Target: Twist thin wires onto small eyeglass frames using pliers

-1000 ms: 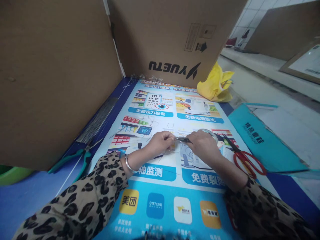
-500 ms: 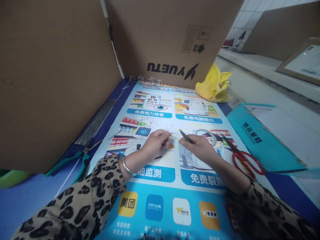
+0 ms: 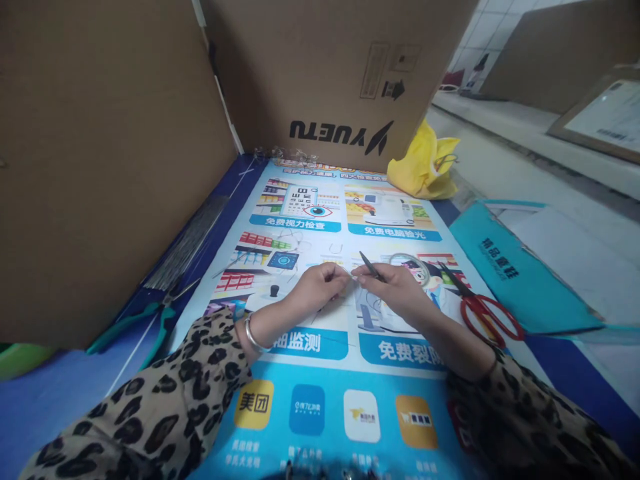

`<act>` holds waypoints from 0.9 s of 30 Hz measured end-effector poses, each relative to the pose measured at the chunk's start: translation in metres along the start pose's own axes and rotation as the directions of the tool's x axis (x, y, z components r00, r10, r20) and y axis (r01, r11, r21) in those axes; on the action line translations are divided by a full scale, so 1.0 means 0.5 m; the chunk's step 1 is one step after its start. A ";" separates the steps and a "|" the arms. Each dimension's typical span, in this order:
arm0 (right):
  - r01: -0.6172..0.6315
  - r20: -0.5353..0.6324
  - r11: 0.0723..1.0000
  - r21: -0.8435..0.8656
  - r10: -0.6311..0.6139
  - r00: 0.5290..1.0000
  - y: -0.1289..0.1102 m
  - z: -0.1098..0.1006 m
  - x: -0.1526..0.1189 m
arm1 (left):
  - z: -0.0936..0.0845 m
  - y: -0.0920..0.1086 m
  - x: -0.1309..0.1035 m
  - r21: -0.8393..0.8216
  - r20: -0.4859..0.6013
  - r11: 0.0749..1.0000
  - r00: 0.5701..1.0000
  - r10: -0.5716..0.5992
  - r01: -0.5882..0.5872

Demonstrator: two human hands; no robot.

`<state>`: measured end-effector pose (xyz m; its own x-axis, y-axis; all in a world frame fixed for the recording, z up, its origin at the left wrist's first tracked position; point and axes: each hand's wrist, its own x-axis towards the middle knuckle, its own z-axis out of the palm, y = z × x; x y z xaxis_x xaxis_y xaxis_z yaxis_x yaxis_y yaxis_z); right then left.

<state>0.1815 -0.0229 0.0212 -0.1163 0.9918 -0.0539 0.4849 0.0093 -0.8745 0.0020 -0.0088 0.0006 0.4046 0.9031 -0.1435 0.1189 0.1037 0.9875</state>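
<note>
Thin wire lies between pinched left fingers and right fingers gripping a dark tool.

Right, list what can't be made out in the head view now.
In the head view:
Small piece pinched in the left hand: mostly covered by that hand, too tiny to identify.
Dark tool: grip hidden inside the right hand.
Green container: cut off by the left edge, partly behind cardboard.
White label: print too small and blurred to read.

Looks like a makeshift craft workshop, going by teal-handled pliers and thin grey wires along the left edge of the desk, red-handled scissors near the right.
</note>
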 end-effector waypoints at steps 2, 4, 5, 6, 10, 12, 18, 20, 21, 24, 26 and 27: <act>0.022 0.033 0.999 0.039 -0.023 0.999 -0.002 0.000 -0.001 | 0.001 0.004 -0.003 0.010 0.018 1.000 1.000 -0.010 0.010; 0.033 0.054 0.999 0.029 -0.035 0.998 -0.002 0.000 -0.001 | 0.003 0.008 -0.006 0.009 0.019 1.000 1.000 -0.017 0.016; 0.032 0.059 0.999 -0.009 -0.031 0.998 -0.001 0.001 -0.001 | 0.004 0.009 -0.006 0.007 0.013 1.000 1.000 -0.018 0.018; 0.029 0.060 0.998 -0.060 -0.026 0.998 0.000 0.002 -0.001 | 0.004 0.010 -0.006 0.006 0.003 1.000 1.000 -0.018 0.018; 0.030 0.039 0.982 -0.189 -0.023 0.999 0.006 0.006 -0.001 | 0.004 0.008 -0.005 0.018 -0.018 1.000 1.000 0.011 -0.011; 0.029 0.027 0.979 -0.204 -0.024 0.999 0.008 0.008 -0.002 | 0.003 0.007 -0.004 0.024 -0.018 0.999 1.000 0.022 -0.021; 0.004 0.009 0.981 -0.195 -0.002 1.000 0.008 0.006 -0.003 | 0.004 0.006 -0.004 -0.040 -0.011 0.999 1.000 -0.005 0.004; 0.002 0.005 0.981 -0.195 -0.001 1.000 0.007 0.005 -0.003 | 0.004 0.005 -0.003 -0.051 -0.004 0.999 1.000 0.010 -0.010; 0.004 0.006 0.981 -0.195 -0.003 1.000 0.006 0.004 -0.002 | 0.004 0.004 -0.003 -0.047 -0.001 0.999 1.000 0.024 -0.024; 0.010 0.012 0.981 -0.191 -0.008 1.000 0.007 0.003 -0.002 | 0.001 -0.002 0.001 0.000 0.017 0.997 0.997 0.075 -0.075; 0.012 0.019 0.982 -0.189 -0.009 1.000 0.008 0.003 -0.001 | -0.001 -0.008 0.003 0.032 0.033 0.995 0.995 0.093 -0.094; 0.013 0.024 0.982 -0.190 -0.009 1.000 0.008 0.003 -0.001 | -0.001 -0.010 0.004 0.042 0.039 0.994 0.994 0.101 -0.102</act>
<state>0.1821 -0.0237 0.0168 -0.1410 0.9883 -0.0578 0.6392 0.0463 -0.7677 0.0017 -0.0072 -0.0047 0.4495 0.8921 -0.0459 0.1149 -0.0068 0.9934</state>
